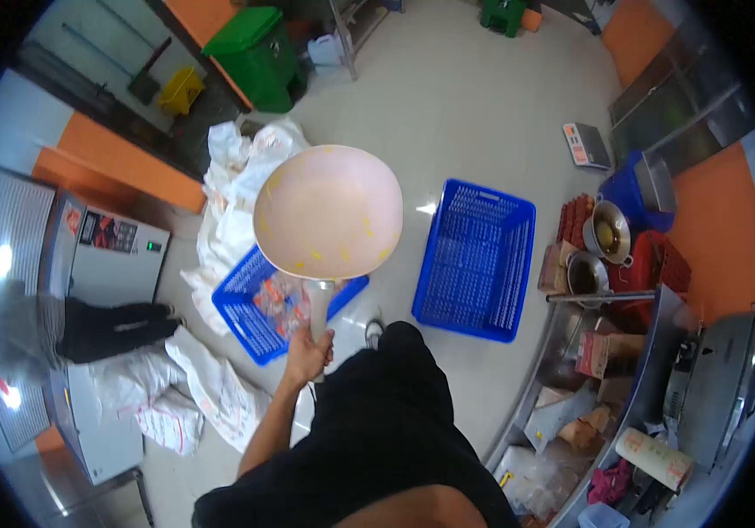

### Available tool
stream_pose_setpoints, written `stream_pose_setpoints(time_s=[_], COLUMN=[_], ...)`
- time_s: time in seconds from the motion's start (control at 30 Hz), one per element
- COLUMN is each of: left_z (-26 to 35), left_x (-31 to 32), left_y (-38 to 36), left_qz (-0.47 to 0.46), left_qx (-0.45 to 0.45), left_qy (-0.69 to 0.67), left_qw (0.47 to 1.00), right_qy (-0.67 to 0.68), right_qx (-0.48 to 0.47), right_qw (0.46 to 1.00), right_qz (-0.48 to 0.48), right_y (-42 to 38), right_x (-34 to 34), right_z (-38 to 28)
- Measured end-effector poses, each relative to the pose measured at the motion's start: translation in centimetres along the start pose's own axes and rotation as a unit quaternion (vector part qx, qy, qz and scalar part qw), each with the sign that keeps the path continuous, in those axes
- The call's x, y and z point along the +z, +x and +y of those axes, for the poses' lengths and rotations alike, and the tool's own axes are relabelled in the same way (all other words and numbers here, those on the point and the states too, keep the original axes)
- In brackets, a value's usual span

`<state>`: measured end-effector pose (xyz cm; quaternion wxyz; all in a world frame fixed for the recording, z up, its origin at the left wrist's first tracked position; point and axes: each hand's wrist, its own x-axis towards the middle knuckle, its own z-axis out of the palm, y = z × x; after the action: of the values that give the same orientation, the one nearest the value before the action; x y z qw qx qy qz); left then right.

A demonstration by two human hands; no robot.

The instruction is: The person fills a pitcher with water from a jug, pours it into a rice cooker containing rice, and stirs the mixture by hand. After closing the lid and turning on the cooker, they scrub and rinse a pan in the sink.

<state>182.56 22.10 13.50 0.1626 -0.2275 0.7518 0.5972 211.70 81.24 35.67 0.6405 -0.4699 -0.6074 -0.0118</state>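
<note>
My left hand (307, 356) is closed around the handle of a pale pink frying pan (329, 211). Its round face, with yellow smears near the rim, is turned up toward me. Below the pan, partly hidden by it, a blue plastic crate (241, 304) on the floor holds small clear packets with orange and red on them. To the right stands a second blue crate (474, 260) with nothing visible inside. My right hand is out of view; only a patch of bare skin shows at the bottom edge.
White sacks (219, 220) lie along the left, near a person in dark trousers (118, 330) beside metal appliances. Green bins (258, 57) stand farther back. On the right are a scale (587, 145), metal pots (606, 233) and a cluttered shelf (588, 396).
</note>
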Motion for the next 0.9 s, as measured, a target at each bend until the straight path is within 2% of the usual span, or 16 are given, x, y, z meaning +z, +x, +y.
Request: stream_pose_setpoints(time_s=[0.07, 0.17, 0.23, 0.3, 0.33, 0.37, 0.4, 0.43, 0.47, 0.5, 0.53, 0.57, 0.6, 0.7, 0.83, 0.9], left_z=[1.2, 4.1, 5.1, 9.0, 10.6, 12.3, 14.1, 16.2, 18.7, 21.5, 23.8, 26.3, 29.3, 33.0, 41.8, 46.4], left_x=[0.0, 0.3, 0.7, 1.1, 1.3, 1.3, 1.8, 2.2, 1.7, 0.9, 1.1, 1.5, 1.5, 1.6, 1.0, 0.0], left_y=[5.3, 13.2, 18.7, 23.9, 27.3, 30.1, 32.8, 36.2, 38.8, 40.8, 42.4, 44.5, 46.4, 52.5, 62.7, 68.9], left_qz=[-0.002, 0.0, 0.01, 0.051, 0.061, 0.071, 0.076, 0.094, 0.112, 0.114, 0.142, 0.172, 0.188, 0.246, 0.352, 0.393], left_qx=[0.036, 0.033, 0.032, 0.034, 0.031, 0.025, 0.028, 0.018, 0.0, -0.008, -0.006, 0.001, 0.007, 0.042, 0.069, 0.077], left_qy=[-0.044, -0.071, -0.128, -0.131, -0.138, -0.142, -0.145, -0.181, -0.206, -0.193, -0.188, -0.189, -0.21, -0.256, -0.211, -0.208], left_qw=[0.998, 0.997, 0.991, 0.989, 0.988, 0.987, 0.986, 0.979, 0.972, 0.975, 0.972, 0.967, 0.959, 0.934, 0.909, 0.892], right_qy=[0.076, 0.154, 0.068, 0.067, 0.138, 0.136, 0.085, 0.082, 0.016, 0.154, 0.165, 0.182, 0.197, 0.237, 0.265, 0.361], right_qx=[0.045, 0.148, -0.028, -0.081, 0.178, -0.081, -0.084, -0.236, -0.127, -0.103, -0.056, -0.042, -0.079, -0.12, -0.201, -0.292], right_qw=[0.996, 0.962, 0.946, 0.882, 0.827, 0.862, 0.853, 0.853, 0.766, 0.737, 0.705, 0.673, 0.634, 0.547, 0.514, 0.541], right_qz=[-0.024, -0.169, -0.315, -0.459, -0.514, -0.481, -0.508, -0.458, -0.63, -0.65, -0.688, -0.716, -0.744, -0.794, -0.791, -0.701], right_y=[-3.5, -9.8, -15.7, -22.1, -27.1, -32.7, -38.0, -43.6, -47.6, -53.1, -56.3, -59.6, -61.5, -67.6, -73.8, -79.0], right_x=[4.5, 15.6, 25.0, 38.0, 43.4, 51.5, 57.2, 63.3, 66.6, 70.6, 71.1, 72.9, 74.3, 80.6, 89.6, 95.6], right_z=[-6.0, -12.5, -16.8, -18.6, -24.8, -23.8, -26.7, -29.7, -35.4, -37.2, -43.6, -48.4, -54.5, -68.9, -87.5, -94.6])
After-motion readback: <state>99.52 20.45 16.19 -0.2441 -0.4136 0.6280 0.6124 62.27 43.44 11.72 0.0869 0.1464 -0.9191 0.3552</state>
